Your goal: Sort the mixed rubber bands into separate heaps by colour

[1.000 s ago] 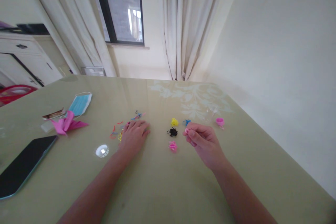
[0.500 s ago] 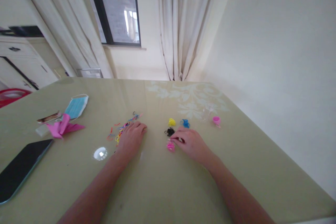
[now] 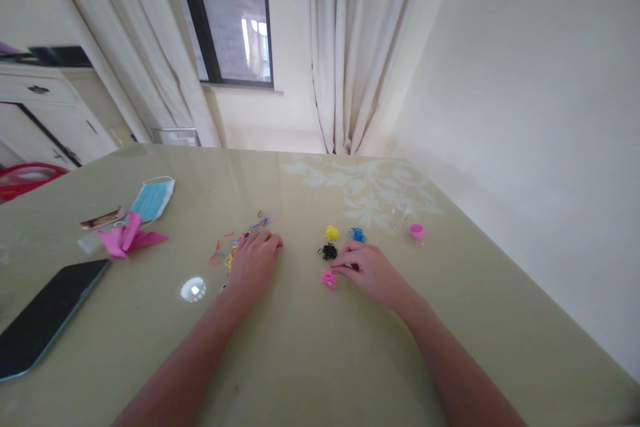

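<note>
Pink bands [image 3: 329,279] just reached by lowering the right hand [image 3: 373,273] beside the black bands [image 3: 329,251], thumb and fingertips pinched together, on what impossible to tell, likely enlarging that pile, with left hand [image 3: 254,261] palm-down, grip hidden, over mixed bands [image 3: 231,257].

Passable along the strip of desk [image 3: 295,353] between the left hand [image 3: 257,257] and the black pile [image 3: 329,251], then nearer in, between left forearm [image 3: 215,327] and right forearm [image 3: 440,340]. Hemmed in at the right hand [image 3: 374,273] by the black pile, the pink pile [image 3: 329,279] near the fingertips and the blue pile [image 3: 357,234] just beyond. Crowded beside the left hand by loose coloured bands [image 3: 231,258], with a shiny dome [image 3: 194,289] (low, but obstructing) near the forearm. Blocked farther left by the phone [image 3: 50,313]. Reachable rightward past the pink cup [image 3: 417,232].
</note>
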`<state>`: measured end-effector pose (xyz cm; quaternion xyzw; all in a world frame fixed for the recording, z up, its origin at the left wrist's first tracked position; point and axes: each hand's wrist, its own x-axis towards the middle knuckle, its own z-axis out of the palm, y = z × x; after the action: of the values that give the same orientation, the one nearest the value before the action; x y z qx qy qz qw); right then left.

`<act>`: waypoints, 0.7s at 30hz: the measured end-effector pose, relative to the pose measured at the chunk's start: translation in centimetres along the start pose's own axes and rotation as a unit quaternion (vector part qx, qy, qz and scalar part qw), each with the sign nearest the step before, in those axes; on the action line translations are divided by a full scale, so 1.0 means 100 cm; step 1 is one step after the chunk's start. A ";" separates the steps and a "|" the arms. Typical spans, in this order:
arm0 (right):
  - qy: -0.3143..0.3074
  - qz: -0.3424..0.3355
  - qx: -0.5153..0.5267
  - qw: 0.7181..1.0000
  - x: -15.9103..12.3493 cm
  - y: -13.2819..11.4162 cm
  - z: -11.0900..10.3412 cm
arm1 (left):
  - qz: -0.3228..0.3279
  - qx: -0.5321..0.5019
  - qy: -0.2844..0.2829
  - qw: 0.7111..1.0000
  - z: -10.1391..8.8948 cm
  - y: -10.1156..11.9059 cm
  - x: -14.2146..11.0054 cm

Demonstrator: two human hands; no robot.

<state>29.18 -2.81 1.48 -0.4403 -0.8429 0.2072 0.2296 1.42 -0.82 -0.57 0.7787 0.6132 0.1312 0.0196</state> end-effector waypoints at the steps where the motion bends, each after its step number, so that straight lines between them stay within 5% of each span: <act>1: 0.005 0.004 0.003 1.000 0.000 -0.001 -0.001 | 0.000 -0.008 0.013 1.000 -0.001 0.000 0.000; 4: 0.022 0.008 0.013 1.000 0.000 -0.003 -0.001 | -0.009 -0.086 0.094 0.992 -0.005 0.001 0.001; 7: 0.048 -0.001 0.036 0.998 0.001 -0.007 -0.001 | -0.029 -0.267 0.157 0.951 -0.010 0.005 0.002; 11: 0.106 -0.010 0.084 0.991 -0.001 -0.020 0.000 | -0.039 -0.538 0.096 0.837 -0.019 0.019 -0.003; 14: 0.149 -0.028 0.113 0.982 -0.004 -0.032 0.002 | -0.036 -0.630 0.053 0.774 -0.025 0.034 -0.012; 17: 0.184 -0.059 0.129 0.973 -0.007 -0.043 0.004 | -0.019 -0.670 0.001 0.743 -0.029 0.046 -0.020; 21: 0.207 -0.071 0.145 0.965 -0.010 -0.049 0.007 | -0.007 -0.672 -0.038 0.739 -0.030 0.053 -0.024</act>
<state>26.05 -6.33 3.40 -0.3744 -0.7673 0.2147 0.4743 5.27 -4.84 2.88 0.5635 0.3695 0.4796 0.5620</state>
